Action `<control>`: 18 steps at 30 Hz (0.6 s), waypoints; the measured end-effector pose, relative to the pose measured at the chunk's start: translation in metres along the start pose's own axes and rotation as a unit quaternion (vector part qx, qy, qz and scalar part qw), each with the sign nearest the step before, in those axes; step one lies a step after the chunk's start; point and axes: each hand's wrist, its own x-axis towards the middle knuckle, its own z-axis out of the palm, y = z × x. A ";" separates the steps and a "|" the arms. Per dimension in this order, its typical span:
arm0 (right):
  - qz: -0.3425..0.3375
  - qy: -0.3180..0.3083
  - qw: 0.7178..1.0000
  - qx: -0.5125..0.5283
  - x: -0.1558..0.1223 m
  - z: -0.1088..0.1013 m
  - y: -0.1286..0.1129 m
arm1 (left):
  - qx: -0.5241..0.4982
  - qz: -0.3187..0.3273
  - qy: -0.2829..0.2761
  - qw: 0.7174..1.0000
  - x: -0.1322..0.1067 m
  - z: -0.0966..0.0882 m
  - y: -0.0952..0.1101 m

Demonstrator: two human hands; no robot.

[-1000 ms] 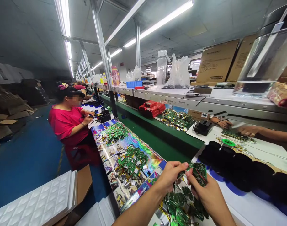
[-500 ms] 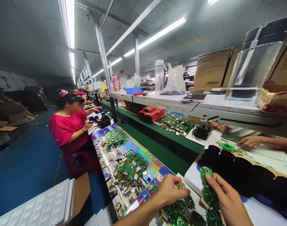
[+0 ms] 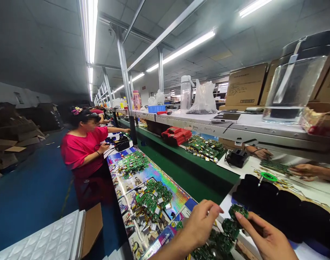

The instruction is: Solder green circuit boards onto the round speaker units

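Note:
My left hand (image 3: 199,224) hovers at the bottom centre with its fingers curled and pinched toward a string of round green circuit boards (image 3: 226,229). My right hand (image 3: 264,236) holds the top board (image 3: 237,210) of that string between thumb and fingertips. More green boards (image 3: 208,249) lie heaped below both hands on the bench. Whether the left fingers actually grip a board is hidden.
Piles of green boards with batteries (image 3: 152,196) sit on colourful sheets along the bench. Black foam pieces (image 3: 275,207) lie to the right. A co-worker in a red top (image 3: 80,148) works at the left, another person's hands (image 3: 305,169) across the green conveyor (image 3: 181,159). White trays (image 3: 43,238) stand bottom left.
The view tilted upward and the hands sank toward the bottom edge. My right hand lowered the string of boards. The co-worker in red reached an arm out over the bench.

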 end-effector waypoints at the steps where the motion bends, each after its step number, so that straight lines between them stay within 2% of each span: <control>1: -0.004 0.003 1.000 -0.002 0.000 0.001 0.001 | -0.023 -0.015 -0.020 0.999 0.003 0.006 0.004; 3: -0.015 0.026 0.999 -0.021 0.000 0.002 0.005 | -0.036 -0.039 -0.034 0.998 0.010 0.022 0.009; 6: -0.019 0.072 0.995 -0.068 0.001 -0.001 0.011 | -0.080 -0.050 0.000 0.996 0.018 0.046 0.008; 9: -0.028 0.055 0.995 -0.073 0.001 -0.007 0.012 | -0.160 -0.045 0.008 0.986 0.021 0.058 0.006; 13: -0.005 -0.012 0.999 -0.034 -0.006 -0.010 0.002 | -0.216 -0.039 0.000 0.976 0.017 0.050 0.008; 16: 0.063 -0.074 0.994 0.057 -0.018 -0.007 -0.009 | -0.254 -0.044 -0.006 0.966 0.012 0.037 0.011; 18: 0.112 -0.112 0.979 0.126 -0.025 -0.001 -0.015 | -0.261 -0.035 -0.022 0.965 0.009 0.030 0.012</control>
